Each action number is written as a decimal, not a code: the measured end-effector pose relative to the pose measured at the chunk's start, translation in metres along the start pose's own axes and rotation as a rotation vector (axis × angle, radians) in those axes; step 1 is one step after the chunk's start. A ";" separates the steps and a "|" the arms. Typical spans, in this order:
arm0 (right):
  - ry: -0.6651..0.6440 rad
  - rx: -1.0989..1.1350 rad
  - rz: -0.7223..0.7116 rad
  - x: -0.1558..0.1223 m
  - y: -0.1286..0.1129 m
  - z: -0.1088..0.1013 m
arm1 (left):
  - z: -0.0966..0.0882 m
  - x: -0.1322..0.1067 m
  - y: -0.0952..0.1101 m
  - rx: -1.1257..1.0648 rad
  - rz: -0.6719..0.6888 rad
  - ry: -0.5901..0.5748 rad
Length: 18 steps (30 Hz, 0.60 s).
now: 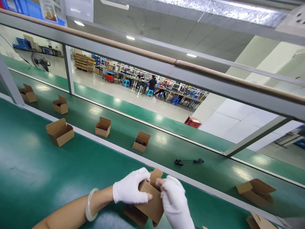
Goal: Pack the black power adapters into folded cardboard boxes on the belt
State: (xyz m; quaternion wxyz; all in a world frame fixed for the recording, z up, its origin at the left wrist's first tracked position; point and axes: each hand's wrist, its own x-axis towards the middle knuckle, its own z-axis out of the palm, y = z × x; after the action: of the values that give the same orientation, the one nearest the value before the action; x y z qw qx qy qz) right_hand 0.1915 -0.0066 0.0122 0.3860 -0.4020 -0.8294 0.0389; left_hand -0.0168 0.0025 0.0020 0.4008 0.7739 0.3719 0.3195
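Observation:
A small brown cardboard box (152, 203) is tilted between my hands above the green worktop (95, 178). My left hand (132, 187), in a white glove with bare fingertips, is wrapped round its left side. On the right, my gloved right hand (175, 198) has its fingers curled at the box's upper edge, beside a raised flap. The inside of the box is mostly hidden by my fingers. Beneath it, more brown cardboard (135, 215) shows in shadow. Past the white rail, a black cable with a plug-like end (189, 161) lies on the green belt.
Open cardboard boxes stand along the belt, one with dark contents (141, 142). Another open box (59, 133) sits on the worktop at left, and one (256, 192) is at right. Grey posts (68, 70) hold an overhead bar. Far off, people sit at benches.

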 end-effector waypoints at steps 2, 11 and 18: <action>0.126 0.129 0.295 -0.005 0.006 -0.006 | 0.001 0.000 0.001 0.045 0.012 0.032; -0.336 1.233 0.818 -0.008 -0.006 0.006 | 0.019 -0.003 0.003 0.061 0.170 0.012; -0.555 0.962 0.717 -0.002 0.010 -0.006 | 0.013 -0.001 0.000 0.071 0.152 0.007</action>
State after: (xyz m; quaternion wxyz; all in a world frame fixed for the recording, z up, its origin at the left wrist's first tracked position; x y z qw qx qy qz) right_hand 0.2025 -0.0030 0.0111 0.2574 -0.4110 -0.6031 0.6334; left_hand -0.0077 -0.0033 -0.0045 0.3465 0.8125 0.3245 0.3385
